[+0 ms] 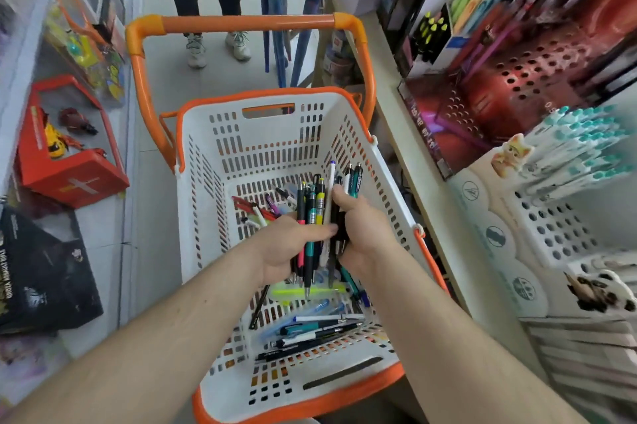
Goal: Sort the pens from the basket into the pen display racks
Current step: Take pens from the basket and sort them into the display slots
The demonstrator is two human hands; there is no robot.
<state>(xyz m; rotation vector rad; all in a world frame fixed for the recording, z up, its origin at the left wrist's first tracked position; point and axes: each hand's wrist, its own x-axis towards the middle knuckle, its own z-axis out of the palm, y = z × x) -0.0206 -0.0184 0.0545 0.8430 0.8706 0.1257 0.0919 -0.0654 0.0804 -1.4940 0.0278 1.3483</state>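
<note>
Gathering: both hands hold one bundle (319, 216) of pens upright above the basket (206, 161), likely to carry many at once.
Left hand (289, 246): fingers curled round the bundle's lower half, thumb pressing across the barrels.
Right hand (362, 230): wrapped round the bundle's right side, steadying it.
Loose pens (310, 327): scattered on the basket floor, not yet sorted.
Racks (565, 234): to the right on the shelf, near enough to reach.

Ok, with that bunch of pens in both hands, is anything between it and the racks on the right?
Only the basket's right wall. The bundle of pens, gripped by the left hand and right hand, sits inside it; the white pen rack lies beyond the rim.
</note>
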